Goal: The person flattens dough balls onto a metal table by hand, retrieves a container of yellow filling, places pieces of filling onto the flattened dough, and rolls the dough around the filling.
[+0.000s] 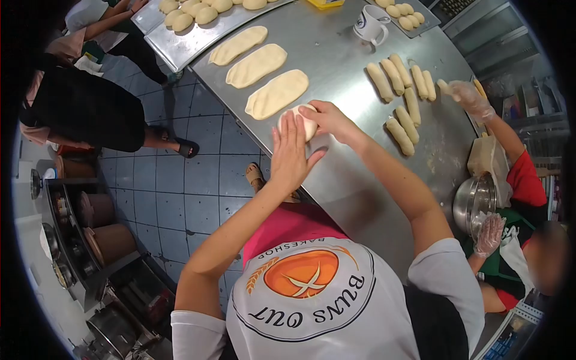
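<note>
A round piece of dough (309, 124) is at the near edge of the steel table, partly hidden by my hands. My left hand (290, 153) lies over its left side with fingers stretched out and thumb spread away. At its upper right edge, the fingers of my right hand (331, 120) are bent around the dough and grip it. Just beyond lie three flattened oval dough sheets: the nearest sheet (277, 95), a middle sheet (257, 65) and a far sheet (239, 45).
Several rolled dough logs (412, 107) lie on the right of the steel table (342, 66). A white mug (371, 26) stands at the back. Dough balls fill a tray (174, 45) at upper left. A co-worker's gloved hand (471, 99) holds a log near a metal bowl (474, 201).
</note>
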`<action>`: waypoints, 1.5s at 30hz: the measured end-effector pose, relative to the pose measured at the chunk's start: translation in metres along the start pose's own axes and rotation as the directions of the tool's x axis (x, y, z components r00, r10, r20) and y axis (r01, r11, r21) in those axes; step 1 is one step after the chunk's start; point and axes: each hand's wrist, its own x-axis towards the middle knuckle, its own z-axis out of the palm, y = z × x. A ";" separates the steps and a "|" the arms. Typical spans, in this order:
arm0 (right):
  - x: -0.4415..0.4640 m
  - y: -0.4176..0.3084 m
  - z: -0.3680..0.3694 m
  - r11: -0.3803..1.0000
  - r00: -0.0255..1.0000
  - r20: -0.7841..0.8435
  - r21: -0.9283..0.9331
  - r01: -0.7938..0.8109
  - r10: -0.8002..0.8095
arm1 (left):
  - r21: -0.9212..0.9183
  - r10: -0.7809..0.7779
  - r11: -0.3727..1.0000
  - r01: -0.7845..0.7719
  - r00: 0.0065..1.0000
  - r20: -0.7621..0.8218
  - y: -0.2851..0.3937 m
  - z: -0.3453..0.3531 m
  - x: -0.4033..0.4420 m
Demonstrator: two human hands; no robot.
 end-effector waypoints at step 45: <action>0.001 0.005 -0.072 0.002 0.911 0.252 -0.964 0.267 -0.327 | -0.367 0.066 0.922 0.123 0.886 0.460 -0.051 -0.073 -0.005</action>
